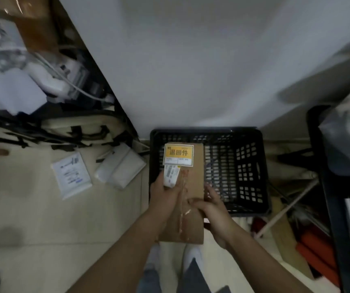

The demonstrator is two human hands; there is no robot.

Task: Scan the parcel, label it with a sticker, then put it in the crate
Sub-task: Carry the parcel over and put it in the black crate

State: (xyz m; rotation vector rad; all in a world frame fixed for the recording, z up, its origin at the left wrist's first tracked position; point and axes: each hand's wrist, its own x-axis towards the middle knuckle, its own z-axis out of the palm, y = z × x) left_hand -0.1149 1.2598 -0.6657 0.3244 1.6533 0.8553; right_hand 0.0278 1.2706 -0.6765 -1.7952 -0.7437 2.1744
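Pale floor tiles [43,218] lie under us, and a white wall [191,60] stands in front.

Our left hand [165,197] has its grip closed on the left edge of the parcel [193,187], with the thumb on top. Our right hand [210,208] holds the right side, with the thumb pressed on the top face and the fingers spread along the edge. So both hands are clamped on the parcel.

It is a long brown cardboard box with clear tape down the middle. At its far end we see a yellow sticker [178,154] with big dark writing. Just below that is a small white label [170,175], partly under our left thumb.

We hold the parcel above the near left part of the black crate [248,166]. Its far end sticks out over the inside of the crate. The crate sits on the floor by the wall.

To the left, flat white packets [71,175] lie on the floor. Our white shoes [193,259] show below the parcel. On the right, a pale stick [286,210] leans near the crate.
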